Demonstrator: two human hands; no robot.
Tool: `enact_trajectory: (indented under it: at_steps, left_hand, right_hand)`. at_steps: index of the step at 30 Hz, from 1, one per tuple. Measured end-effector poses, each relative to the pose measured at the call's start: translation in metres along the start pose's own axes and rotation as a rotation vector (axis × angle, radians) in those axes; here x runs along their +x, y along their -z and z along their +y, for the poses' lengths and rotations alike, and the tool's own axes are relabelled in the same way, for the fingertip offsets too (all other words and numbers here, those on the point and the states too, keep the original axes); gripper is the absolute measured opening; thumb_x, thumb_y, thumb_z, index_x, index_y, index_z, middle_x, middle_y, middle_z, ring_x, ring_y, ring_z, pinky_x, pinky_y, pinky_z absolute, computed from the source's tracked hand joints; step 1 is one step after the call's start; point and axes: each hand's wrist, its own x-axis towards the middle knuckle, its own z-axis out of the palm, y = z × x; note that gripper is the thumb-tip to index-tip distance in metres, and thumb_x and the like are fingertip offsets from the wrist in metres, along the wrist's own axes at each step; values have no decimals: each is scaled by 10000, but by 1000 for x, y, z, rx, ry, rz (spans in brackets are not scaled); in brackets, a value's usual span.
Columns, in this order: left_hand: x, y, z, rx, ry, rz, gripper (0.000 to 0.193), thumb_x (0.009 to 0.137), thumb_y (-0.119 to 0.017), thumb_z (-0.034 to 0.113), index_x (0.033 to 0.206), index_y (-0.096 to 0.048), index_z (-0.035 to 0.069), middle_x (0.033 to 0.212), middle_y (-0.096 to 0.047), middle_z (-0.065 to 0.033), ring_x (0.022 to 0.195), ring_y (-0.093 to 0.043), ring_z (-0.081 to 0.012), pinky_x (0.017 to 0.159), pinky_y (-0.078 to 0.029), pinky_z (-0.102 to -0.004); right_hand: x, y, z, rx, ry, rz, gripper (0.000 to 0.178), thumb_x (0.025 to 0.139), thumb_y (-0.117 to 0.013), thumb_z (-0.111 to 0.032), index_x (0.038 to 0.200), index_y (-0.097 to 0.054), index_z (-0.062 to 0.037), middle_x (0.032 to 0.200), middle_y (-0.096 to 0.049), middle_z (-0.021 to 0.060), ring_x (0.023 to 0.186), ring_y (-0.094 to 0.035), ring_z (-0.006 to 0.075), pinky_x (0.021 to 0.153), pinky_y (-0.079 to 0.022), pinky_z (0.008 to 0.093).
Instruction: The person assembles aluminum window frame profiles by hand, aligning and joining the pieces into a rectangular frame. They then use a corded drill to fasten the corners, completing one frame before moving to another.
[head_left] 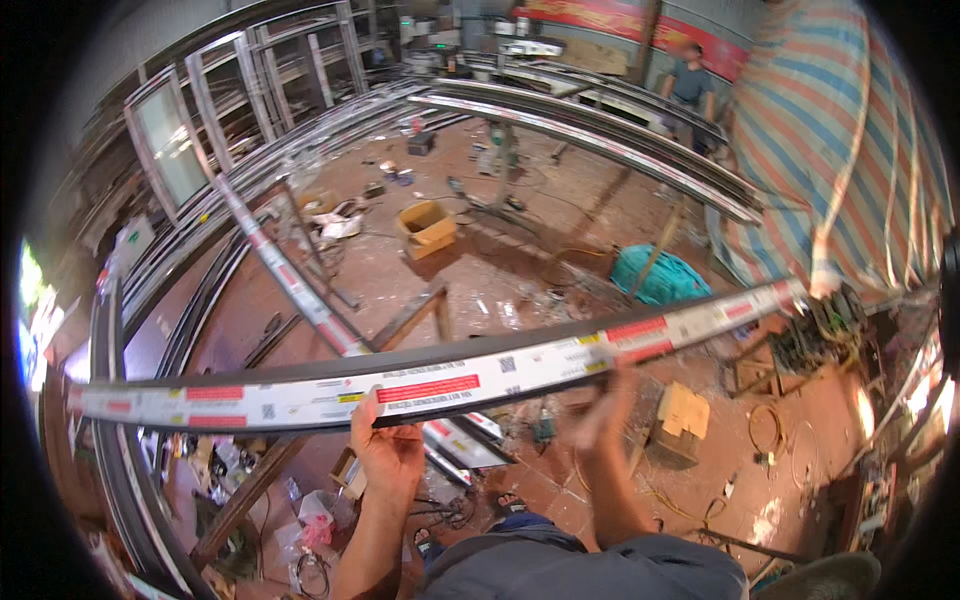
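Observation:
I hold a long aluminium profile [300,392] level across my view; white protective film with red and yellow labels covers it. My left hand [385,445] grips its lower edge near the middle, thumb up on the front face. My right hand [605,410] is blurred and reaches up to the profile's underside further right; whether its fingers close on the bar is unclear. The bar's right end [775,295] reaches toward a striped tarpaulin.
A second filmed profile [290,280] slants away behind the bar. Long profiles lie on racks [600,125] at the back, window frames [170,150] lean at left. Cardboard boxes [428,228], a teal bag [660,278] and cables litter the tiled floor. A person [690,80] stands far back.

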Motion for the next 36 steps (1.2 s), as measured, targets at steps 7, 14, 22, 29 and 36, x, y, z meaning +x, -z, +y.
enact_trajectory:
  at_steps: [7,14,22,29,36]
  left_hand:
    - [25,80,148,19,-96,307,288,912,-763,309,1111,-684,117,1015,-745,-16,938,-724,-200,874,-596,-367]
    - [102,175,304,54,-247,297,563,991,-687,568,1293,-654,94,1252,-719,-84,1134,-689,-290,1048,-547,-488]
    - [133,222,275,-58,-160,290,600,997,-644,606,1340,-660,114,1306,-710,-78,1191,-672,-299,1070,-522,-496]
    - [110,245,249,37,-95,334,564,958,-656,680,1154,-721,155,1105,-770,-25,984,-733,-244,858,-586,-439]
    - [-17,162,54,196,493,201,486,1019,-674,490,1367,-646,152,1223,-762,-68,1036,-763,-246,895,-640,-501]
  right_hand:
    - [-40,49,-85,-196,502,133,472,989,-682,-493,1246,-653,-98,1160,-723,87,1068,-702,231,921,-578,379]
    - [-120,38,-35,-278,488,318,529,962,-720,-482,1307,-634,-91,1188,-722,111,1074,-709,262,920,-591,397]
    - [-197,38,8,-293,440,367,610,930,-763,-469,1378,-611,-83,1219,-722,139,1080,-716,297,919,-606,418]
    - [-244,75,67,-224,130,108,692,902,-801,-458,1439,-592,-77,1247,-722,163,1086,-722,329,919,-619,436]
    - [-223,-31,189,-68,-754,71,497,996,-648,-506,1261,-690,-88,1151,-758,127,1007,-727,290,897,-576,388]
